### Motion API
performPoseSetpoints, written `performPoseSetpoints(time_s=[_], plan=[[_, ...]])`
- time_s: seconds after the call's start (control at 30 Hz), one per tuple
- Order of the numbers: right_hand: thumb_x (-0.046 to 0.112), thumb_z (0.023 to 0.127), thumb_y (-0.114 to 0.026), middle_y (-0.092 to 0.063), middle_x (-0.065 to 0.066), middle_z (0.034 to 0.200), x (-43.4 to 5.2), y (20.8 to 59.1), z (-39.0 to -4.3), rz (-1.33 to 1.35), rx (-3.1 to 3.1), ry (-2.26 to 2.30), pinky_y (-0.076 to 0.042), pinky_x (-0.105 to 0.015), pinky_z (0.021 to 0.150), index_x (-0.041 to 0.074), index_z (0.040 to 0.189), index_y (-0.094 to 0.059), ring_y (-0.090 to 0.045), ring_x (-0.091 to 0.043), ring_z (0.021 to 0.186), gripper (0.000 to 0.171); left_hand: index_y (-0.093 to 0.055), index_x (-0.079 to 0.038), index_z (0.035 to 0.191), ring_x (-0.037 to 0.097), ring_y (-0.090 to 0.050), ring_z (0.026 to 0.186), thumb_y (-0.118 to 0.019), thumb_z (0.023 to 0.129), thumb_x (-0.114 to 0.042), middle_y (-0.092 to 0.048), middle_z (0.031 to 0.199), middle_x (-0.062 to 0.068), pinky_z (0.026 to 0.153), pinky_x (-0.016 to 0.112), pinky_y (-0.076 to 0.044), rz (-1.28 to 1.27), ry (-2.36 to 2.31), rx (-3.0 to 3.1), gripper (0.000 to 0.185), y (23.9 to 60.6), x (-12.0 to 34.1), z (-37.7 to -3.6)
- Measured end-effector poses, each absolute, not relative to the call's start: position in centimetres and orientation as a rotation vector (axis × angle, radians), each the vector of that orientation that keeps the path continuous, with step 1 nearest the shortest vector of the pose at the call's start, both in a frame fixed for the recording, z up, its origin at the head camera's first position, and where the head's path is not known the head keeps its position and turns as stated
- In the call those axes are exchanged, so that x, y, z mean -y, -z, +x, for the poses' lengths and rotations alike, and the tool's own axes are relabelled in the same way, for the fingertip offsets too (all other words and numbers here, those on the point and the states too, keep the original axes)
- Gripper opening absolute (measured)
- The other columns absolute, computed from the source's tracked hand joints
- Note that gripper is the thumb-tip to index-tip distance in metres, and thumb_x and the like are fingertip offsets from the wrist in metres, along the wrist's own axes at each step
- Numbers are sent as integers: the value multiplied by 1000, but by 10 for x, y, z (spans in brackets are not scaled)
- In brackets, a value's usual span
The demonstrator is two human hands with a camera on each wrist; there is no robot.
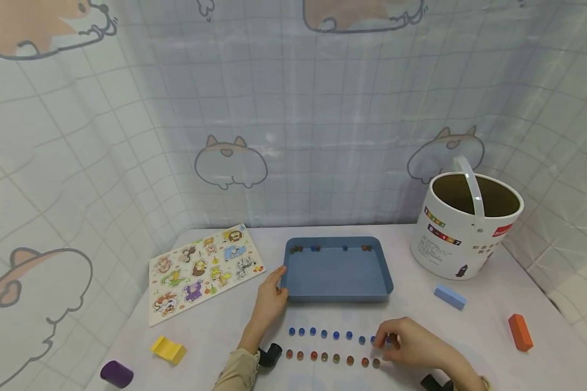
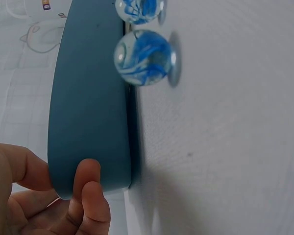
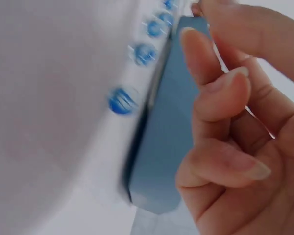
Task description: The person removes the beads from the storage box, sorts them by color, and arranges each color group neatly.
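Marbles already make two rows; several seem left in the tray, which my left hand grips. If my right hand holds one, I cannot tell.

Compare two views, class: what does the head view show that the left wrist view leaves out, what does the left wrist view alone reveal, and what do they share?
Only the head view: the right hand, animal board, yellow block, purple cylinder, light-blue block, orange block and row of reddish and brownish marbles.

Only the left wrist view: clear swirls inside the blue marbles.

Both: the left hand on the tray, blue marbles, and the white bucket, just partly in the left wrist view.
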State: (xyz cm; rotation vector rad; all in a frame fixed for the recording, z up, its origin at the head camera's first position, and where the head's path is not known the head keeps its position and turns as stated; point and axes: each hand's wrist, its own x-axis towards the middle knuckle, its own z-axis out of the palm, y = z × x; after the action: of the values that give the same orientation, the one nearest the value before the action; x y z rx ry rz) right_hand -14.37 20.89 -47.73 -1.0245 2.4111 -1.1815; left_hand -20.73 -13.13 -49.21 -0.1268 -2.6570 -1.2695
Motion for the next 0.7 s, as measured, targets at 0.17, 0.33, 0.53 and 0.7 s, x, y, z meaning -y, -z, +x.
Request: performPoseSetpoints(time_s=[0.17, 0.33, 0.53, 0.7], plan=[[13, 84, -72, -70, -3, 87, -215, 464, -155, -1067, -2404, 1278, -43, -19, 56, 11, 99, -70, -49, 4, 69, 15, -51, 3, 137, 3, -35, 53, -53, 80, 4, -50, 143, 20, 52, 17, -38, -129, 1273, 2656, 57, 492, 131, -207], [17, 87, -70, -70, -5, 89, -213, 449, -173, -1042, -2442, 1311, -42, -20, 57, 11, 104, -70, -51, -1, 71, 19, -50, 3, 138, 4, -36, 53, -53, 81, 4, -49, 144, 21, 52, 17, -38, -133, 1279, 2664, 57, 493, 132, -207], [17, 92, -64, -70, -11, 97, -201, 433, -212, -1033, -2381, 1411, -48, -22, 61, 12, 109, -68, -58, -5, 73, 19, -51, 3, 137, 3, -36, 52, -53, 80, 5, -51, 142, 22, 51, 17, -38, -138, 1274, 2642, 57, 494, 133, -208], [13, 95, -57, -69, -4, 107, -185, 419, -248, -1020, -2217, 1582, -54, -25, 77, -4, 117, -62, -64, -7, 89, 28, -51, 5, 135, 2, -34, 49, -53, 79, 7, -52, 141, 23, 49, 17, -37, -165, 1282, 2623, 56, 496, 132, -208]])
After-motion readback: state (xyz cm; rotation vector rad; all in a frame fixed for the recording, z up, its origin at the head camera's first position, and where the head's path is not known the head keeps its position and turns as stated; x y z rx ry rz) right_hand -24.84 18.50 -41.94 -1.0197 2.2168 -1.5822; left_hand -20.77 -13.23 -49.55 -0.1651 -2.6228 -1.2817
